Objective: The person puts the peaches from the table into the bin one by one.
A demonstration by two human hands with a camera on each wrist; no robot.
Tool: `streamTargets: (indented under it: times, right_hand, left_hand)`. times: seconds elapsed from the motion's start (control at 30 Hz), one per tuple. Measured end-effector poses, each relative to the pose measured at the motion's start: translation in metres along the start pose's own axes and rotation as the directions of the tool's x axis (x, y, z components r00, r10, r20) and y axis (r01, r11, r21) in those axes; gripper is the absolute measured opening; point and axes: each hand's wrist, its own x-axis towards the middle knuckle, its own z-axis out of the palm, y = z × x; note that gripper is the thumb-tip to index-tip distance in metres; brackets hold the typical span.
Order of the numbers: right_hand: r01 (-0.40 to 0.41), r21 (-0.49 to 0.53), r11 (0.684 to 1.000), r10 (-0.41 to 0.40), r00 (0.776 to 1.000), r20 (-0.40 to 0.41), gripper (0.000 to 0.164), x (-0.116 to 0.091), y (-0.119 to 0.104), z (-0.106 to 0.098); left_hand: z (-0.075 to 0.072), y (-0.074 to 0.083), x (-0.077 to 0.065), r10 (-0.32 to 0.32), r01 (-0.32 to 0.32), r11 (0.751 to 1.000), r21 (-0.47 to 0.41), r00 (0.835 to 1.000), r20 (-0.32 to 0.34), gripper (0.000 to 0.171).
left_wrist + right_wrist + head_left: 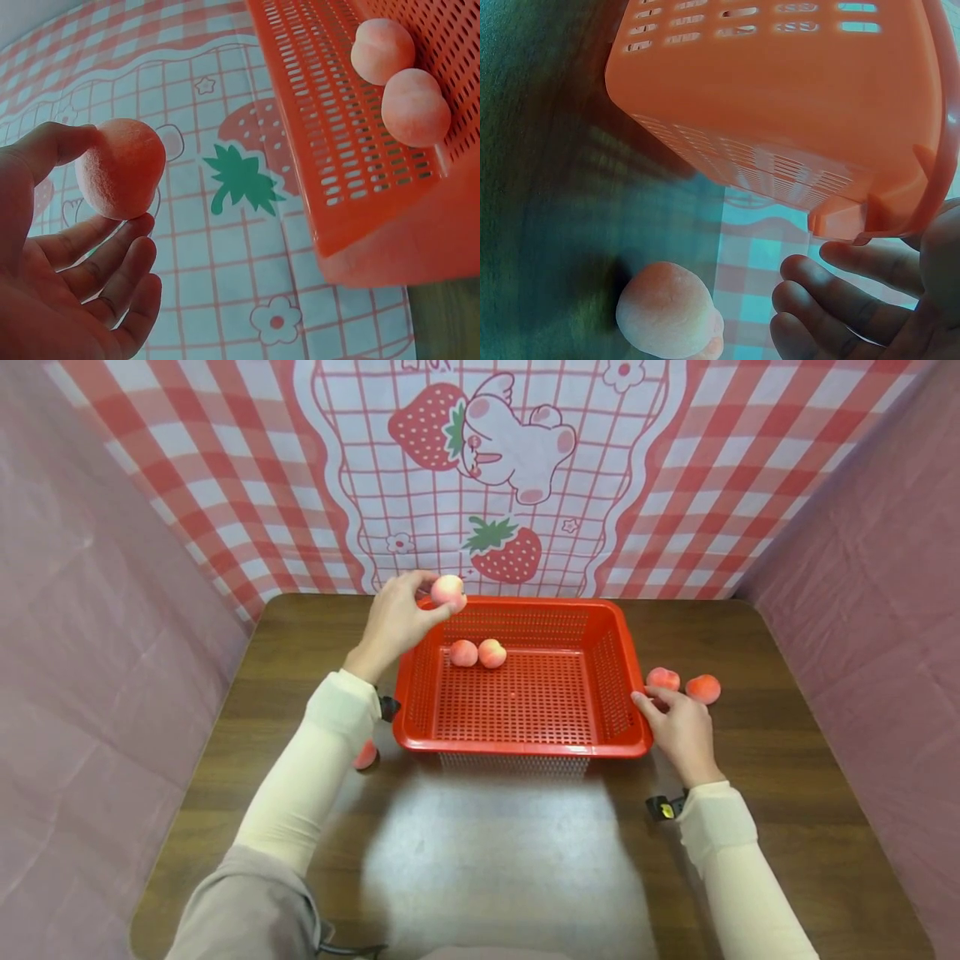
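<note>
My left hand pinches a peach between thumb and fingers, over the back left corner of the red plastic basket. In the left wrist view the held peach is up off the table, with the other fingers loosely bent below it. Two peaches lie together inside the basket toward its back left. At the basket's right side, my right hand holds the rim, thumb on top and index finger against the outside. The right wrist view shows its remaining fingers bent under the rim.
Two peaches lie on the wooden table right of the basket. Another peach is partly hidden by the left forearm. A checked strawberry cloth hangs behind the table, with pink curtains at both sides.
</note>
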Motion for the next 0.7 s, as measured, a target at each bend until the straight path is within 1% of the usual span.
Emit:
streamTargets:
  times: [0.2,0.47,0.7]
  right_hand:
    - [-0.005,-0.004,1.000,0.005,1.000,0.001,0.044,0.000,0.001,0.000]
    - [0.000,-0.001,1.000,0.000,1.000,-0.001,0.044,0.001,0.002,0.000]
    - [-0.007,0.007,1.000,0.007,1.000,-0.005,0.045,0.001,0.000,-0.001]
  left_hand:
    - [0.009,0.004,0.003,0.024,-0.024,1.000,0.007,1.000,0.010,0.057]
    - [0.021,0.006,0.006,0.008,-0.009,1.000,0.013,0.998,0.057,0.058]
    - [0.036,0.004,0.009,0.028,-0.030,0.999,0.022,0.996,0.083,0.053]
